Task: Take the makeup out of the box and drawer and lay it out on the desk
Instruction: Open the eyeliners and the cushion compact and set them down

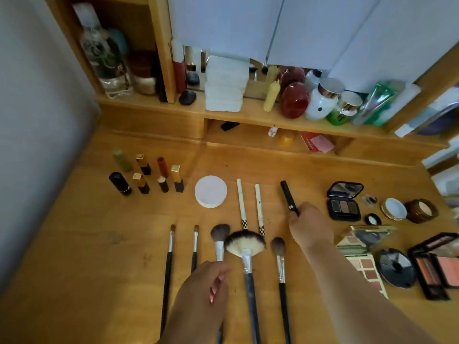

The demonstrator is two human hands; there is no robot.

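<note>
The makeup is lying in tidy groups across the wooden counter (74, 244): lipsticks (146, 175) at the far left, brushes along the near edge, palettes at the right. The right hand (310, 227) is pinching the near end of a slim black tube (289, 197), which is slanting away toward the far side beside two white pencils (249, 206). The left hand (206, 289) is curling its fingers around the handle of a powder brush (219, 240). Both pieces are probably light and stiff; the tube looks smooth, so a grip near its middle would likely be steadier, and the brush is best taken by the handle, sparing its soft bristles.
</note>
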